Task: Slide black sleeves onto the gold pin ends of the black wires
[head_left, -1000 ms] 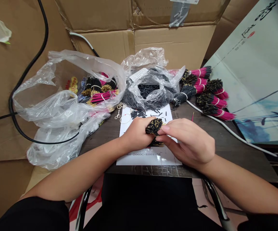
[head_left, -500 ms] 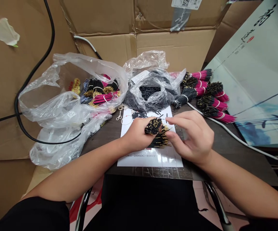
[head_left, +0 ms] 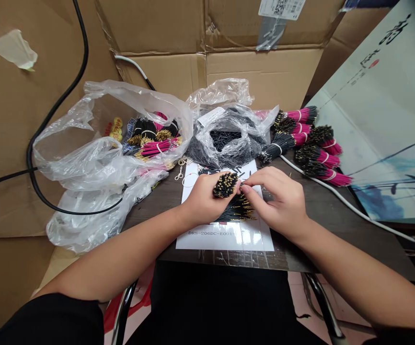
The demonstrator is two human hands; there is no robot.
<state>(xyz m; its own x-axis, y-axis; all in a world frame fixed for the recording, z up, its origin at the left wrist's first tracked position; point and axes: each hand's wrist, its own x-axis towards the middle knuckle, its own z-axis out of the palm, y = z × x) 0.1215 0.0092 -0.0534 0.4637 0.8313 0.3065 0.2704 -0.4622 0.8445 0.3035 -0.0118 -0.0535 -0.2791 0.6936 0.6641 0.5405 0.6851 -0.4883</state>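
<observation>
My left hand [head_left: 202,201] is closed around a bundle of black wires [head_left: 225,185], whose gold-coloured ends face up toward me. Close beside it, my right hand [head_left: 279,199] pinches thumb and forefinger together at the bundle's right edge. Something small and dark shows at those fingertips, too small to name. Under both hands, more black wires with gold tips [head_left: 238,211] lie on a printed white sheet [head_left: 225,239]. Short black tubes [head_left: 209,169] are scattered at the sheet's far end.
Behind the sheet stands an open clear bag [head_left: 254,139] full of short black tubes. A larger plastic bag [head_left: 110,163] at left holds pink and black wire bundles. More tied bundles [head_left: 322,155] lie at right, by a white cable [head_left: 354,206]. Cardboard [head_left: 265,72] walls the back.
My right hand has moved left to the bundle, and its parted thumb and forefinger have closed into a pinch. My left hand keeps its hold. The view has shifted slightly.
</observation>
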